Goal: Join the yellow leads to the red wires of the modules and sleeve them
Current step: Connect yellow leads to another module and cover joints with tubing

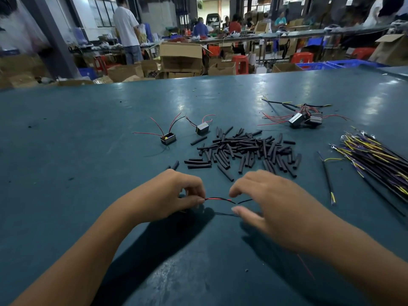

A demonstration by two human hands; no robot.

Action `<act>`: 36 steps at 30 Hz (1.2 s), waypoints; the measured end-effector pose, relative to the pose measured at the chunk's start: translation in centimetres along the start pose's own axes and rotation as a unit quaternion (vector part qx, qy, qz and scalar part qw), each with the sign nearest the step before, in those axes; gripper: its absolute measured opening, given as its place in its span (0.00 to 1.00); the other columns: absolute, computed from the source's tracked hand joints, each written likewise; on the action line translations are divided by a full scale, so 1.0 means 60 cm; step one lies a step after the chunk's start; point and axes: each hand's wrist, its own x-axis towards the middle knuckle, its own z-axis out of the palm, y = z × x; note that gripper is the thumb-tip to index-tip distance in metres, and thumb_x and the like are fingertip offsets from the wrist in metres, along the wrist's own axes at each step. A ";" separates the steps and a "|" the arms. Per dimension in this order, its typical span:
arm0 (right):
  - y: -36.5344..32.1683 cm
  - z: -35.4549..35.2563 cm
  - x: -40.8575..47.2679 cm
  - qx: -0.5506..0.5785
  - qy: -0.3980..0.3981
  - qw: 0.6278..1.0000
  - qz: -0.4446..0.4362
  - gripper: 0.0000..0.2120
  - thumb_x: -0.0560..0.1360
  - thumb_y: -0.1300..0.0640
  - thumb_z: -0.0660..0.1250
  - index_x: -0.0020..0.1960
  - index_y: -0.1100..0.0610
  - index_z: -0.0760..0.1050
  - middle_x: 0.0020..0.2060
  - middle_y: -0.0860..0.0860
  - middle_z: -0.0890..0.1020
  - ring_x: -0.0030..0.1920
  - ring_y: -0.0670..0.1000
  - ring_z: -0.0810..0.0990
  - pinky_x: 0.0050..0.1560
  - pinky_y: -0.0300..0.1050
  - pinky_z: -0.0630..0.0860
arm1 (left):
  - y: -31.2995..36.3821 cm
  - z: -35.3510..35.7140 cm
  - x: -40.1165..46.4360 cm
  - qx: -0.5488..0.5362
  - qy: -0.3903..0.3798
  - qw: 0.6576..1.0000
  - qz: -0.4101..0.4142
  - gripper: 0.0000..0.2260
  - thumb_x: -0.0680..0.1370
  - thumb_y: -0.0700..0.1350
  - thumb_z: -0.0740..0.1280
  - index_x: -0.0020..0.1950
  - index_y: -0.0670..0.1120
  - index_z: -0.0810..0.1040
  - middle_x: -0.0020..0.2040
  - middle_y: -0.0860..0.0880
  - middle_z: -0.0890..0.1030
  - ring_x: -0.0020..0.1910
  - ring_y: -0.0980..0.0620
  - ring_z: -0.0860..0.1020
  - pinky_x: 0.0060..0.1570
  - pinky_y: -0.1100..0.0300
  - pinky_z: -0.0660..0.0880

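Observation:
My left hand point(176, 195) pinches a red wire point(217, 199) near the table's front edge; its dark bare tip points right. What the wire comes from is hidden under the hand. My right hand point(276, 202), blurred, is curled over a thin dark lead point(245, 201) whose tip pokes out towards the red wire's tip, with a small gap between them. Two loose modules point(168, 138) point(202, 128) with red and black wires lie further back. A pile of black sleeves point(242, 149) is spread behind my hands. The bundle of yellow-striped leads point(375, 157) lies at the right.
A cluster of modules with leads attached point(302, 120) sits at the back right. One single lead point(327, 177) lies beside the bundle. A thin red wire point(305, 269) shows by my right forearm. Beyond the blue-green table point(88, 129) stand cardboard boxes, stools and several people.

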 end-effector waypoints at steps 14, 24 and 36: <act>0.041 0.037 0.008 0.042 0.005 0.997 0.059 0.10 0.78 0.42 0.63 0.46 0.47 0.78 0.38 0.42 0.80 0.42 0.44 0.76 0.45 0.47 0.76 | -0.007 -0.021 -0.018 -0.096 -0.081 0.992 -0.002 0.09 0.76 0.52 0.75 0.54 0.58 0.80 0.54 0.61 0.83 0.58 0.59 0.79 0.57 0.68 0.71; 0.047 0.033 0.007 0.072 0.026 0.994 0.083 0.12 0.76 0.41 0.66 0.52 0.48 0.78 0.35 0.43 0.81 0.37 0.43 0.78 0.43 0.50 0.78 | -0.036 -0.023 -0.026 -0.016 -0.092 0.991 -0.095 0.15 0.69 0.53 0.80 0.48 0.60 0.75 0.45 0.60 0.77 0.39 0.61 0.76 0.39 0.69 0.71; 0.059 0.038 0.009 0.108 0.051 0.991 0.059 0.09 0.75 0.43 0.65 0.41 0.46 0.78 0.30 0.42 0.80 0.34 0.43 0.78 0.38 0.49 0.77 | -0.016 -0.009 -0.019 -0.010 -0.027 0.999 -0.018 0.12 0.74 0.58 0.74 0.54 0.58 0.78 0.49 0.60 0.77 0.50 0.59 0.75 0.46 0.71 0.70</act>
